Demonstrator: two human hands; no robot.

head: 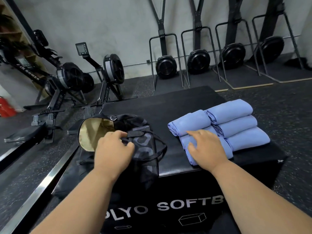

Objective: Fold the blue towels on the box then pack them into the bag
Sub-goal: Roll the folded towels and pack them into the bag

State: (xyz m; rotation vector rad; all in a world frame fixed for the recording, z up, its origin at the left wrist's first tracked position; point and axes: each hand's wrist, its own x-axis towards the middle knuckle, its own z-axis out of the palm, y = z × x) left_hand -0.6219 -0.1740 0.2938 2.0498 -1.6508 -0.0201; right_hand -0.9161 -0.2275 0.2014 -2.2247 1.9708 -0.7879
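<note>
One black box (168,102) fills the middle, white lettering on its near face; it carries the bag and the towels; one black bag (135,132) lies on the box's left part, its mouth open toward the left and showing a tan lining; six folded blue towels (233,125) sit on the right part in two rows touching each other, three in the far-right row, three in the nearer row, the nearest of these partly hidden under the right hand. Two bare hands reach in; the left hand (114,149) pinches the bag's fabric beside the opening, fingers curled round it; the right hand (206,149) rests on the nearest towels, fingers spread and fairly straight. The floor (278,102) is dark speckled rubber; the wall (118,17) is grey; two rowers (70,78) stand at the left, four more (199,61) stand upright along the wall; one red object (5,107), cut off by the frame, sits at the far left.
</note>
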